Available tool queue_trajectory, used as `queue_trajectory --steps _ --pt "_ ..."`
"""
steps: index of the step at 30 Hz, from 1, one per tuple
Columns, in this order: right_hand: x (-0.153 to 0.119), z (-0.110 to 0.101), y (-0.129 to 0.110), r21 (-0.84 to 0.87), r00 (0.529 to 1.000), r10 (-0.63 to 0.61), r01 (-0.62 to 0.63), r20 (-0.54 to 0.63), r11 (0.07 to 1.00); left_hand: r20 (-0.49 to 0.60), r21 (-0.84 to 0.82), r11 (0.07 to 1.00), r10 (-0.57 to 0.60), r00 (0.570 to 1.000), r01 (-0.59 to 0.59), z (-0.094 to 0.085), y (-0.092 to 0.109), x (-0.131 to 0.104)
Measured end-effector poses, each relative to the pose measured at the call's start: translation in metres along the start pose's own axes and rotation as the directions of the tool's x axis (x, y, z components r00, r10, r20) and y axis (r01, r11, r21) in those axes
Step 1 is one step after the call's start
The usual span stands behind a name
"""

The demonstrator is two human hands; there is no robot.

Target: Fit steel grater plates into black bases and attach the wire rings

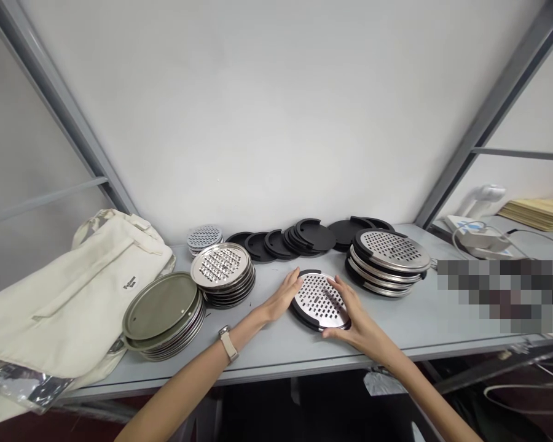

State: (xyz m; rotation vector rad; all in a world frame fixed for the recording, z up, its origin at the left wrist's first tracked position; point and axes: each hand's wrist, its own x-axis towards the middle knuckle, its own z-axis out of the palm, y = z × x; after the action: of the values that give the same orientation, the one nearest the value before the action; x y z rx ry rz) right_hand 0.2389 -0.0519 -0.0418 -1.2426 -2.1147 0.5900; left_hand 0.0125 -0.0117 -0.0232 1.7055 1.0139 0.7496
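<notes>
A round perforated metal disc [320, 299] in a black rim lies on the grey table. My left hand [283, 298] is at its left edge, fingers stretched out and fingertips touching the rim. On the other side my right hand [357, 319] spans the right edge, fingers at the back and thumb at the front. Left of my hands stands a stack of metal grater discs [221, 265], with a stack of olive-green discs [161, 307] nearer the front. To the right is a stack of black-rimmed perforated discs [391, 250].
Black round holders [316, 236] lie overlapping along the wall. A small stack of perforated discs [204, 237] sits at the back left. A cream bag [78, 294] covers the table's left end. White devices [479, 236] with cables and flat tan sheets [537, 213] are at the right.
</notes>
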Motion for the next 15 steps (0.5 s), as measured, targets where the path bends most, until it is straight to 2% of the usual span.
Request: queue_trajectory --steps 6,10,13,15 --pt "0.002 0.003 0.004 0.000 1.000 -0.020 0.020 -0.014 1.000 0.045 0.016 1.000 -0.022 0.999 0.022 0.002 0.009 -0.005" --pt "0.002 0.005 0.004 -0.012 1.000 -0.012 0.012 -0.022 1.000 0.040 0.000 0.999 -0.035 0.999 0.035 0.003 0.007 -0.004" --pt "0.002 0.005 0.001 -0.005 1.000 0.000 0.000 -0.030 1.000 -0.016 -0.059 0.998 -0.019 1.000 0.018 0.005 -0.001 0.002" --pt "0.001 0.004 -0.001 0.007 1.000 0.007 -0.007 -0.025 1.000 -0.125 -0.138 0.990 -0.020 0.992 0.003 0.006 -0.009 0.011"
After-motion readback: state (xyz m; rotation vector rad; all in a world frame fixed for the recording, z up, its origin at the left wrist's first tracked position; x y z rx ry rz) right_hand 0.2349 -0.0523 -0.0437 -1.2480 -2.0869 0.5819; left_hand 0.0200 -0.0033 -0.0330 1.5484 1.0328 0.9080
